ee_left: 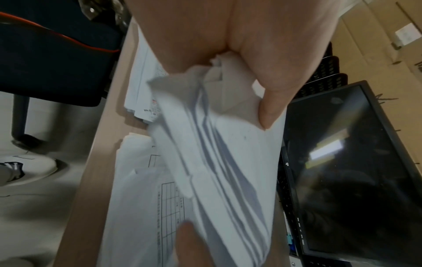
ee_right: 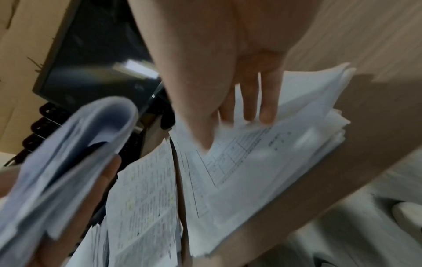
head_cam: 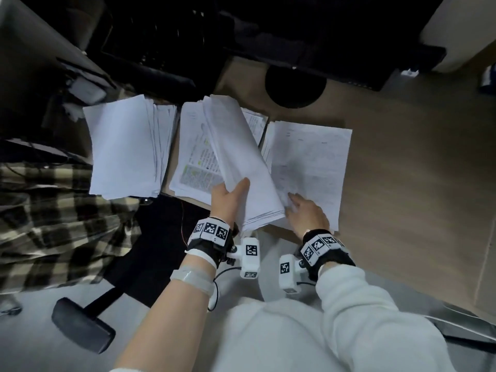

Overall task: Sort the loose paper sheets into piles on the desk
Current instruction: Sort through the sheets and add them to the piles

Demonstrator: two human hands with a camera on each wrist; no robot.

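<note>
A thick bundle of sheets [head_cam: 239, 162] is held in the left hand [head_cam: 228, 197], raised above the desk [head_cam: 402, 183]; the thumb is laid on top and the fingers are curled beneath, as the left wrist view shows, where the thumb [ee_left: 271, 108] is pressed onto the bent, fanned edges of the bundle. The bundle is tilted and crosses over the middle pile [head_cam: 193, 157], which carries printed text with coloured highlights.

Taking the middle pile as the landmark, a pile of blank-looking sheets [head_cam: 123, 149] lies just to its left, partly overhanging the desk's near edge. Just to its right lies a third pile [head_cam: 308, 167], its top sheet bearing a faint ruled table. On that third pile the right hand [head_cam: 306, 213] is laid, with the fingers nearly straight and a little spread; in the right wrist view the fingertips [ee_right: 267, 115] are seen touching the top sheet's near corner, which is lifted slightly. Whether a sheet is actually pinched there cannot be told.

Beyond the middle pile a dark monitor [ee_left: 356, 171] stands, with a round black base [head_cam: 295, 84] on the desk. To the left of the piles a plaid cloth [head_cam: 53, 218] is seen.
</note>
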